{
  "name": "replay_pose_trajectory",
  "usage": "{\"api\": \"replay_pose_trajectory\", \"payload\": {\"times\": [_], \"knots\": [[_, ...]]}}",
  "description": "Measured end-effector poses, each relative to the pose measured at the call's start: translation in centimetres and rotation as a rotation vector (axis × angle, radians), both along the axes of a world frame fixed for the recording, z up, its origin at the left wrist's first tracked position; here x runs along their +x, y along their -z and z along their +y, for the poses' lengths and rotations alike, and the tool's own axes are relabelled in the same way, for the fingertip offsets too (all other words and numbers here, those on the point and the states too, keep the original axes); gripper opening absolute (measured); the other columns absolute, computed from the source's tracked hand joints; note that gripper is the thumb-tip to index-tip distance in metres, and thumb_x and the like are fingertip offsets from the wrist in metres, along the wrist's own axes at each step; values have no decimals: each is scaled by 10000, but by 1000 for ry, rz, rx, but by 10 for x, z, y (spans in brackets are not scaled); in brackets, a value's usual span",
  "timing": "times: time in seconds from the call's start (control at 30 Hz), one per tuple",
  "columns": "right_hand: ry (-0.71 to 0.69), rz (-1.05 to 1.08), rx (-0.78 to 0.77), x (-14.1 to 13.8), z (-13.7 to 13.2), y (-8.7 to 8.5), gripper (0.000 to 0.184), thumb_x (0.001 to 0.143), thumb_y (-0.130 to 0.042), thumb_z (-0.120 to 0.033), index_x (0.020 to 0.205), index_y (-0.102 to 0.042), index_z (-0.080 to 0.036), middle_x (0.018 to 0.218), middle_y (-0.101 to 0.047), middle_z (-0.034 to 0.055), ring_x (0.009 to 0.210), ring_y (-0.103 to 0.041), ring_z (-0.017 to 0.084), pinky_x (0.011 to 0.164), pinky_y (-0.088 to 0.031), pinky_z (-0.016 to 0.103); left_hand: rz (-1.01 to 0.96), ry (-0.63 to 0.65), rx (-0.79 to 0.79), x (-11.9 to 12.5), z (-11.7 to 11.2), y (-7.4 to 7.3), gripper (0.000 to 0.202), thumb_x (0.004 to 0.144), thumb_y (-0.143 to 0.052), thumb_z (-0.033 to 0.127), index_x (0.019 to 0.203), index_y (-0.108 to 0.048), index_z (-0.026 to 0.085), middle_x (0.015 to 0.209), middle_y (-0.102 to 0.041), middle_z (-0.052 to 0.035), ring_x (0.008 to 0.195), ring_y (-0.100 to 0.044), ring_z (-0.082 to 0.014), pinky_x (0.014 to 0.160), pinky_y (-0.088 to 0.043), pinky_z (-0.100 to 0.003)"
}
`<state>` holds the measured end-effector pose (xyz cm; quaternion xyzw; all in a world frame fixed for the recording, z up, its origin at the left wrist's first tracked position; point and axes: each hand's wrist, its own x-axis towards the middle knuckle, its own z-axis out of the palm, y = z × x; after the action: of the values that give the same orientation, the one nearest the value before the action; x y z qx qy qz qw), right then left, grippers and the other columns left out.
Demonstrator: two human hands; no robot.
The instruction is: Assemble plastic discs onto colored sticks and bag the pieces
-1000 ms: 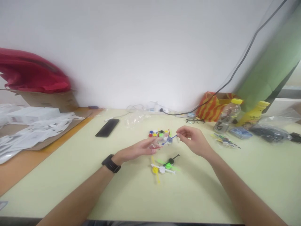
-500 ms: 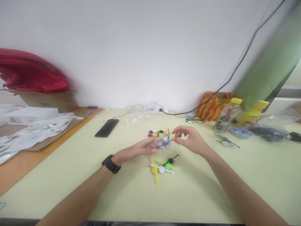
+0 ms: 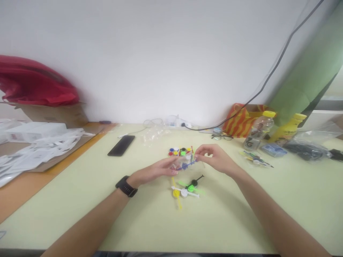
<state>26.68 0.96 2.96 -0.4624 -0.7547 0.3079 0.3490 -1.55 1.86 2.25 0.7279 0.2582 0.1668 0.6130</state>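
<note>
Right fingers pinch the blue arrow above the counter's middle; left fingers, partly spread, hold a clear packet. Caution: snagging the packet could jerk the arrow loose toward the front edge.

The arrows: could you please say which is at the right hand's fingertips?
The blue arrow; the yellow, white, green and black ones lie untouched on the table.

Here we go, bare forearms on both sides of me! Up at my left wrist, the standout: a black wristwatch, broad-strapped, small marks along the band, too blurred to read. Below, a sliver of greyish clothing.
</note>
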Motion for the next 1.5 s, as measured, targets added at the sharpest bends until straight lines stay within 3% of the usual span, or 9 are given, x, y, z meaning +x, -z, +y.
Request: {"api": "replay_pose_trajectory", "payload": {"times": [0.33,0.6,0.8,0.9,1.0,1.07,1.17,1.27,1.5], "knots": [[-14,-46,66,4,-6,-9,469,1029,-456,-524,811,-740,-222,935,-779,42,895,-680,227,745,-467,316,-61,25,-48,2,0,0,594,989,-609,361,1556,-434,339,1682,-319,-41,1507,-366,-352,1232,-279,-516],[-42,-23,16,7,-13,-9,565,1044,-365,-603,870,-762,-241,1019,-774,45,1021,-693,277,905,-505,362,-104,10,-52,4,1,2,624,999,-594,368,1584,-378,347,1682,-315,-46,1471,-429,-354,1241,-254,-555],[-82,-6,-4,3,-17,-9,559,1043,-368,-603,902,-774,-246,1062,-771,59,1080,-685,282,1000,-491,386,-107,-7,-47,4,2,3,588,992,-608,360,1554,-437,333,1694,-287,-20,1530,-331,-339,1258,-247,-518],[-4,-9,77,7,-16,-11,490,1048,-393,-549,925,-757,-244,1056,-766,55,1053,-683,270,964,-495,373,-83,-33,-53,2,2,3,581,988,-612,362,1545,-449,330,1688,-302,-19,1534,-321,-336,1261,-241,-514],[131,-38,171,18,-13,-12,351,1016,-490,-466,870,-706,-231,932,-754,54,909,-678,244,812,-510,344,-82,-75,-59,-1,4,5,575,986,-608,373,1538,-460,315,1666,-354,-38,1520,-343,-343,1250,-250,-530],[149,-88,163,26,-11,-10,285,991,-521,-407,827,-668,-226,846,-733,48,816,-656,226,704,-494,324,-92,-104,-53,-2,6,8,568,989,-598,382,1534,-465,301,1650,-384,-53,1516,-346,-347,1242,-251,-537],[-21,-216,57,33,-12,-2,200,949,-555,-325,825,-680,-230,813,-722,34,749,-634,206,649,-480,309,-79,-140,-45,-5,9,11,545,991,-592,395,1516,-490,291,1642,-398,-64,1504,-350,-360,1209,-286,-538],[-170,-298,-8,29,-14,9,75,840,-679,-253,894,-730,-240,909,-743,40,779,-651,207,670,-502,303,-64,-154,-43,-6,11,12,521,988,-596,401,1492,-520,289,1642,-396,-64,1492,-357,-366,1177,-318,-517],[-247,-430,-57,13,-16,19,151,793,-645,-130,861,-752,-212,890,-739,50,792,-666,207,665,-484,284,-58,-176,-53,-7,11,13,561,978,-609,409,1511,-499,271,1634,-406,-88,1463,-395,-359,1146,-343,-488]]}}
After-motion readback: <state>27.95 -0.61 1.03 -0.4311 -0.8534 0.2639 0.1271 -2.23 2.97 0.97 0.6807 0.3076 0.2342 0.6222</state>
